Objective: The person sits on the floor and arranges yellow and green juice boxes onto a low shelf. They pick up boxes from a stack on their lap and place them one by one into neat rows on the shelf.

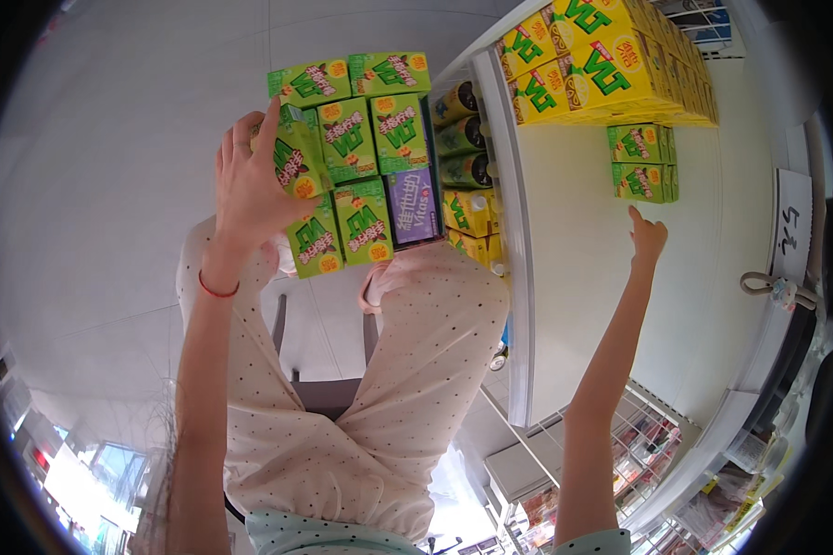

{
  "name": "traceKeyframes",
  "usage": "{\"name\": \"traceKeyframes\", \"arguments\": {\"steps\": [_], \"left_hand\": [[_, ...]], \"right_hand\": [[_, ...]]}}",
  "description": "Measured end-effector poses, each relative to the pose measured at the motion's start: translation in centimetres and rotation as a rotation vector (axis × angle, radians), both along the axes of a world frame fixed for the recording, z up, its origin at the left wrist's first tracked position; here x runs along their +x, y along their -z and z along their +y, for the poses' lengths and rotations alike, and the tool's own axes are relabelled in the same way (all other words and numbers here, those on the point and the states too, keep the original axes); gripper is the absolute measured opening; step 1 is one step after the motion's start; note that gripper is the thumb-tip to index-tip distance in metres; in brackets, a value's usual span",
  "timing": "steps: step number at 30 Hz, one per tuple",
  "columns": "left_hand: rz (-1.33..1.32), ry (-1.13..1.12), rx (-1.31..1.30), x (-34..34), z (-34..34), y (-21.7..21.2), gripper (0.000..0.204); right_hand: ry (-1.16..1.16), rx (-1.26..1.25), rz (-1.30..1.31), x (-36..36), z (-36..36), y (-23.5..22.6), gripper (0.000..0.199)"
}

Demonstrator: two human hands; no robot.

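Note:
My left hand (250, 180) is closed around a green drink carton (298, 157), fingers over its far end and thumb at its near end. This carton sits tilted at the left side of a block of green drink cartons (347, 139) in front of my knees. One purple drink carton (415, 205) lies at the block's near right corner. My right hand (649, 239) is over the white shelf (574, 250) with its index finger stretched out and nothing held. Its fingertip is just short of a small stack of green cartons (640, 165) on that shelf.
A tall stack of yellow drink cartons (611, 69) stands at the shelf's far end. Dark bottles (463, 137) and yellow cartons (469, 215) show below the shelf edge. A wire basket with packages (634, 439) is at lower right. A grey loop (782, 291) hangs on the right rim.

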State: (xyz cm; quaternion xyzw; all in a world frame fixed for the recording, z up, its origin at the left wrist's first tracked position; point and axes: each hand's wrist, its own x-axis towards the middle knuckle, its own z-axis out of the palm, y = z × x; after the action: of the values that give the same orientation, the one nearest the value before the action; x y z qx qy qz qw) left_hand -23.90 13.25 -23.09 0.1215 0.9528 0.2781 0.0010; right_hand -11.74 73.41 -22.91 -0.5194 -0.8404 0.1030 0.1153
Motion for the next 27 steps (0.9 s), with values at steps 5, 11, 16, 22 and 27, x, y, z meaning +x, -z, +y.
{"name": "traceKeyframes", "arguments": {"steps": [5, 11, 16, 22, 27], "left_hand": [[-0.415, -0.240, 0.557, 5.0, 1.4, -2.6, 0.097], [-1.088, -0.190, 1.074, 9.3, 7.3, -5.2, 0.078], [-0.945, 0.261, 0.698, 9.5, 7.7, -5.9, 0.082], [-0.270, 0.083, 0.221, 10.2, 4.7, -1.4, 0.095], [-0.220, -0.018, -0.173, 11.4, 1.8, 1.9, 0.107]], "right_hand": [[-0.586, -0.263, 0.676, 2.8, -25.4, -3.6, 0.032], [-1.004, -0.520, 0.514, 3.0, -40.3, -5.3, 0.067], [-0.671, -0.549, 0.417, 5.3, -37.2, -3.4, 0.055], [-0.436, -0.309, 0.766, 1.1, -24.9, -1.9, 0.045], [-0.269, -0.500, 0.787, -2.3, -16.2, -0.9, 0.045]]}}
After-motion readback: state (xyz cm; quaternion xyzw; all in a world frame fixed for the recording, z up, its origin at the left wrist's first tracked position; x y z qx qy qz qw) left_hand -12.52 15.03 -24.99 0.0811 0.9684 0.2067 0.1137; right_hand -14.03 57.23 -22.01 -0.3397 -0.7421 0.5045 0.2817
